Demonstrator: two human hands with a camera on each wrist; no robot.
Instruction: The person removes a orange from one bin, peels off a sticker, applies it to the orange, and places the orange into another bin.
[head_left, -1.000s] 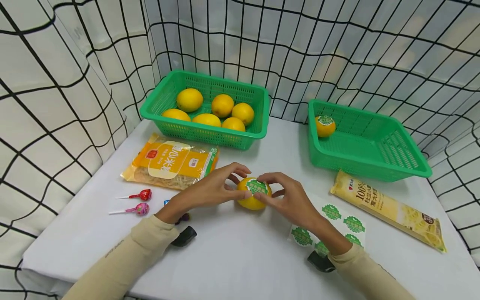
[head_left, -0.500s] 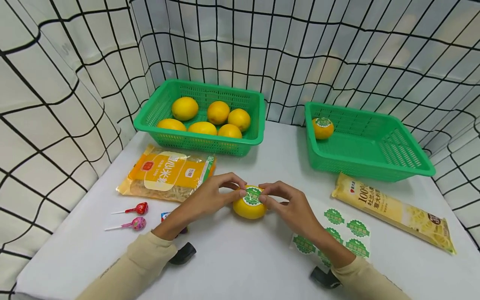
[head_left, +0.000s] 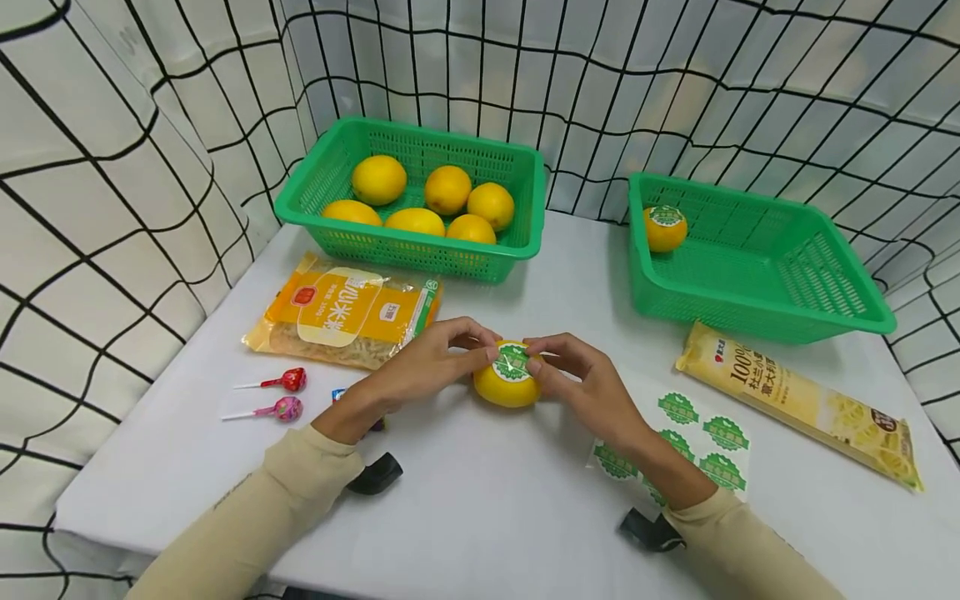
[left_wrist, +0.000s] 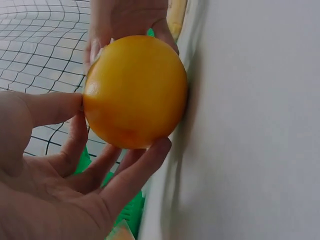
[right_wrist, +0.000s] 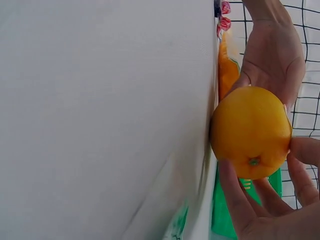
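- Two hands meet on one orange point(head_left: 507, 388) that rests on the white table point(head_left: 480, 517), in front of the left basket point(head_left: 420, 250) and a little to its right.
- Left hand point(head_left: 427, 367) curls its fingers round the near-left side of the orange, thumb tip at the edge of the green sticker point(head_left: 512, 363) on top; the left wrist view shows the fingers point(left_wrist: 135, 172) cupped under the fruit, probably to keep it from rolling.
- Right hand point(head_left: 581, 387) holds the other side, its thumb and forefinger pressing the sticker's right edge down; in the right wrist view the fingers point(right_wrist: 235, 200) wrap the orange point(right_wrist: 251, 131) against the tabletop.
- Sticker sheet point(head_left: 693, 446) lies just right of the orange, beside the right forearm, within easy reach, with several green labels left on it.
- Left basket, behind the orange, holds six plain oranges point(head_left: 427, 200); none shows a sticker.
- Right basket point(head_left: 757, 275), behind and to the right of the orange, holds a single orange with a sticker point(head_left: 665, 227), so it seems to take the labelled fruit.
- Orange noodle packet point(head_left: 345, 321) lies left of the orange, with two lollipops point(head_left: 277, 396) further left and nearer; a yellow pasta packet point(head_left: 802, 404) lies far right.
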